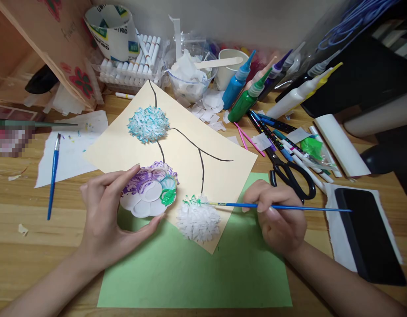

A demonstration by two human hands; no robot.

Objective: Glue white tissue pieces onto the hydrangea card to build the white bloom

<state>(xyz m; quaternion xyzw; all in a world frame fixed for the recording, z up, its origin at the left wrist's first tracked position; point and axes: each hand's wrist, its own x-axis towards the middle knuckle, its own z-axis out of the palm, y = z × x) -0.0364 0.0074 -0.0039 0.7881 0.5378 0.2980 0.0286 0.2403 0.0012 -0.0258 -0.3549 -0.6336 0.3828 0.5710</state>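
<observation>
Pinched between the thumb and fingers of my left hand (106, 211) is a white flower-shaped paint palette (142, 207), smeared with purple, pale blue and green paint. My right hand (279, 215) grips a thin blue paintbrush (236, 204). The brush tip touches the upper edge of a white paper-petal flower (199, 222), where some petals are green. This flower sits on a cream sheet (203, 127) with black drawn stems. Farther up the sheet is a blue-tipped flower (148, 124). A purple flower (165, 167) is partly hidden behind the palette. Under the cream sheet lies green paper (196, 281).
At left, a second paintbrush (53, 176) lies partly on a paint-spotted tissue (78, 149). Behind stand a tub of paper scraps (188, 79), markers (130, 68) and paint bottles (246, 101). Black scissors (292, 178), pens and a phone (368, 237) lie at right.
</observation>
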